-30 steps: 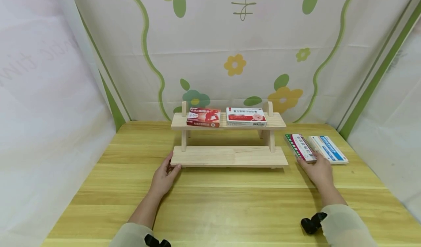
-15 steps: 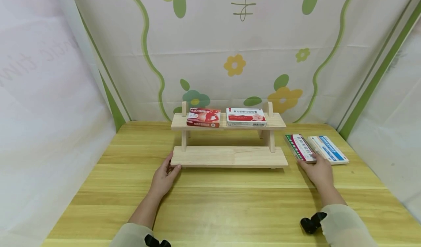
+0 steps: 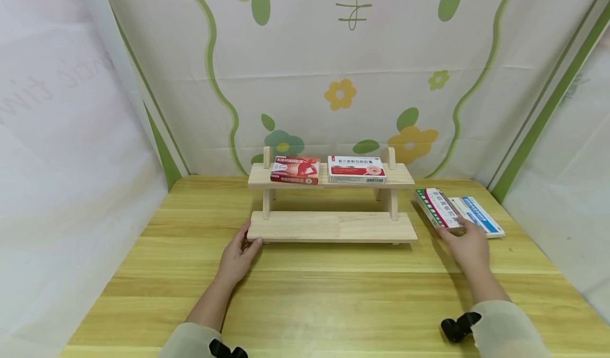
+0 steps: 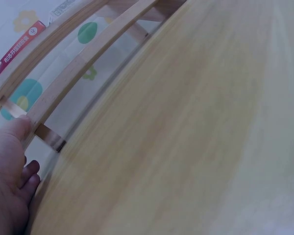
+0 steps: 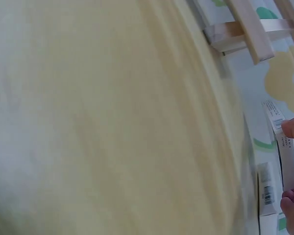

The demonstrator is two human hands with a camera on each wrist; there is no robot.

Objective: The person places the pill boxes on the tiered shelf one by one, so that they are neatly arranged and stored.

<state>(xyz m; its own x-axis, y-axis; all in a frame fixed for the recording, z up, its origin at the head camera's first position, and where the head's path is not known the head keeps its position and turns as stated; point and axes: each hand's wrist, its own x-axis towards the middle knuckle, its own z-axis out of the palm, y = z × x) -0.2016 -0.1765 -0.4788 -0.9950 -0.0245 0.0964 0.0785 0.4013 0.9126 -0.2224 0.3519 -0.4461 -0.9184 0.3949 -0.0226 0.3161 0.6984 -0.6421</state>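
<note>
My left hand [image 3: 236, 258] grips the left end of a two-tier wooden display rack [image 3: 332, 225] at its lower shelf, thumb at the front edge. In the left wrist view its fingertips [image 4: 31, 171] show below that shelf end. To the right of the rack, my right hand [image 3: 471, 245] holds a white medicine box [image 3: 438, 207] with green and maroon bands, pinched at its near end between thumb and fingers. This box is raised and slightly tilted, overlapping a white and blue medicine box [image 3: 478, 216] on the table. In the right wrist view the held box [image 5: 287, 164] appears edge-on.
On the rack's upper shelf lie a red medicine box [image 3: 295, 170] and a white and red medicine box [image 3: 356, 170]. The wooden table [image 3: 333, 300] extends in front of the rack. A floral cloth backdrop [image 3: 295, 51] hangs behind, with pale cloth on both sides.
My right hand has lifted the green and maroon medicine box off the table and shifted slightly right with it. The left hand and the rack have stayed in place.
</note>
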